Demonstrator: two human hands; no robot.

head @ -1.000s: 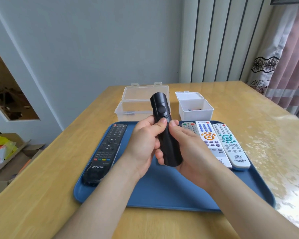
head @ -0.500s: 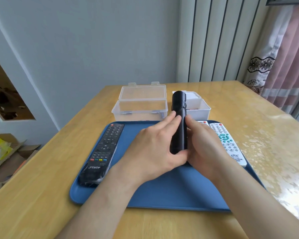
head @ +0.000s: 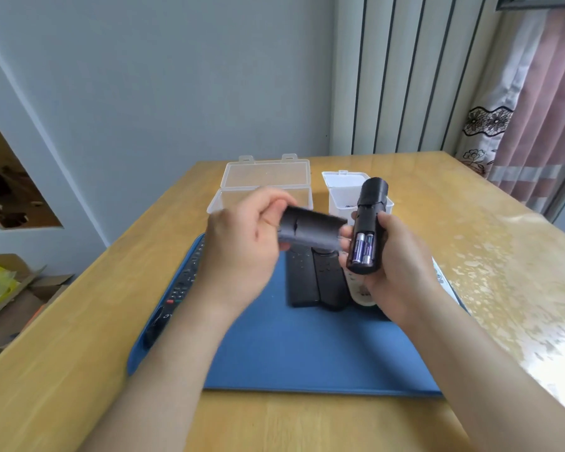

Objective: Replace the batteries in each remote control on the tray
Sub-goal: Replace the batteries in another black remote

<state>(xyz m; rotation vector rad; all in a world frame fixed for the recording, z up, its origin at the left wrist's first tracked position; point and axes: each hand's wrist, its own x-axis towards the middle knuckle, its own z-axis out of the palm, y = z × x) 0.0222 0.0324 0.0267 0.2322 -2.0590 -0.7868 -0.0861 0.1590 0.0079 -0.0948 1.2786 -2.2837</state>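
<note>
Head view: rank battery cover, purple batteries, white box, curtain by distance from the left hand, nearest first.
1. battery cover: gripped in the left hand.
2. purple batteries: just to the right, in the remote that the right hand holds.
3. white box: on the table, behind and to the right.
4. curtain: far right, beyond the table.

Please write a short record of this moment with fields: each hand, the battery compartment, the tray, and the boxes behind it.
left hand: holds the black battery cover, detached
right hand: grips the black remote, back facing the camera
compartment: open, two purple batteries inside
blue tray: other remotes lie on it
behind tray: clear box with lid open; white box
</note>
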